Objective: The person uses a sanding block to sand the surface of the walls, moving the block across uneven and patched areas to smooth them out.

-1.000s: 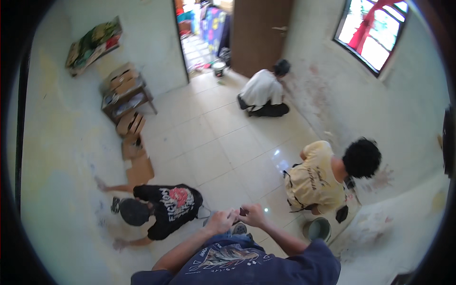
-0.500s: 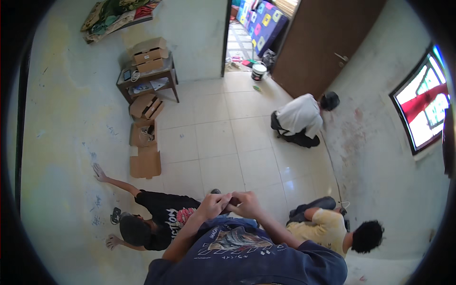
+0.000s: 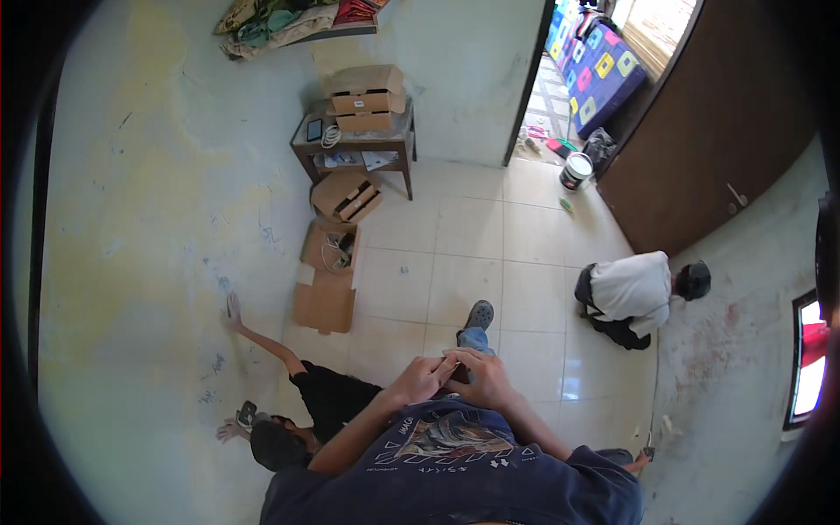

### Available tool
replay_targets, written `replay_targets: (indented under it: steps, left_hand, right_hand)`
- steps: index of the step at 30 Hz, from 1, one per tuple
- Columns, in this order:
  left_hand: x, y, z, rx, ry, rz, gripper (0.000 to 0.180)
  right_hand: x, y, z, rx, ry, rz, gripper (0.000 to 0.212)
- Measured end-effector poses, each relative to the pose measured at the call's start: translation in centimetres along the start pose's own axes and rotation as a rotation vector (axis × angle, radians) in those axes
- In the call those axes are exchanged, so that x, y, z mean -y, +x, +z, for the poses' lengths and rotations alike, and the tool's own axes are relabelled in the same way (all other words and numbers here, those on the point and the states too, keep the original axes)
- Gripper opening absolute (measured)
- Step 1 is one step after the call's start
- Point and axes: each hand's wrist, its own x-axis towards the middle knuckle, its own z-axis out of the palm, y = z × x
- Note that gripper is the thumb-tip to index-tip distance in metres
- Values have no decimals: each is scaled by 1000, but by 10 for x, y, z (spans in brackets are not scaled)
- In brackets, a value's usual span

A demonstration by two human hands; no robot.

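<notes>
My left hand (image 3: 422,380) and my right hand (image 3: 480,378) meet in front of my dark blue shirt (image 3: 455,468). Their fingers are bent and pressed together at the tips. A small dark brown patch shows between the palms; whether it is a held thing or shadow I cannot make out. Just beyond the hands, my foot in a grey clog (image 3: 479,315) stands on the tiles.
A person in black (image 3: 341,398) reaches to the left wall; another in white (image 3: 630,289) crouches by the right wall. At lower right a person's hand (image 3: 645,457) shows. Open cardboard boxes (image 3: 324,302), a small table (image 3: 354,142), a paint bucket (image 3: 576,171) and a brown door (image 3: 709,140) stand farther off.
My view has swung left, so the room sits farther right. My clogged foot has come into view ahead. The person in yellow is now mostly hidden. My hands stay joined.
</notes>
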Motion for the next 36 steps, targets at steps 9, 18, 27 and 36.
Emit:
replay_targets:
  steps: [9,18,27,36]
  left_hand:
    - [-24,166,-82,-142,-76,-73,46]
    - [-85,300,-184,-202,-38,25,35]
    - [-84,481,-226,26,-69,134,36]
    - [-174,712,-327,244,14,328,29]
  right_hand:
    - [-120,205,-51,149,100,-223,17]
    - [-171,379,-106,-37,93,-514,17]
    - [-267,447,-132,-295,208,43,20]
    - [-340,618,-226,-407,19,196,20]
